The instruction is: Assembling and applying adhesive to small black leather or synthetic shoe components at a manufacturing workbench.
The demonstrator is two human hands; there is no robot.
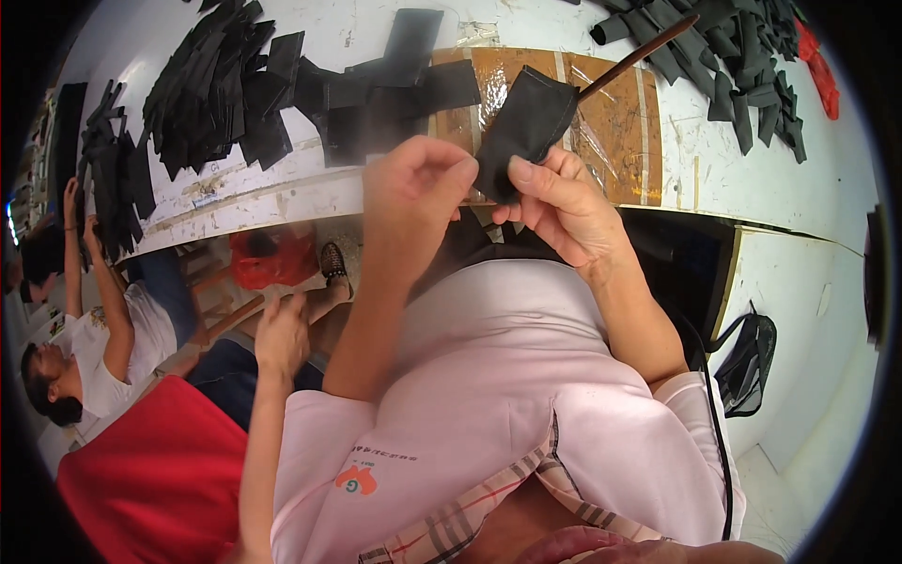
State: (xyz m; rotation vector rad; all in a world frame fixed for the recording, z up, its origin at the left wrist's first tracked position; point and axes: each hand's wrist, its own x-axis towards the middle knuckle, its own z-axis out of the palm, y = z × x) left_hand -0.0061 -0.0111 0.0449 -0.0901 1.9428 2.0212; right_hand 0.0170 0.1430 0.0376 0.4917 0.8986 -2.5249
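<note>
A black stitched fabric piece [528, 117], a flat strip with pale stitching along its edge, is held above the table's front edge. My right hand [568, 202] grips its lower end, thumb on top and fingers underneath. Close by its left edge, my left hand [418, 193] is closed in a pinch of thumb and forefinger; what is between those fingertips, if anything, cannot be made out. A thin dark brown stick [644, 54] slants up to the right from the fabric piece's right edge. Whether its lower end is inside or behind the fabric is hidden.
Under my hands lies taped brown cardboard [615, 155] on the white table [282, 193]. Black strips [211, 89] are heaped at left, with another pile [742, 56] at far right beside red plastic [819, 70]. Co-workers sit to my left, one in red [160, 479]. A red bag [272, 258] is below the table.
</note>
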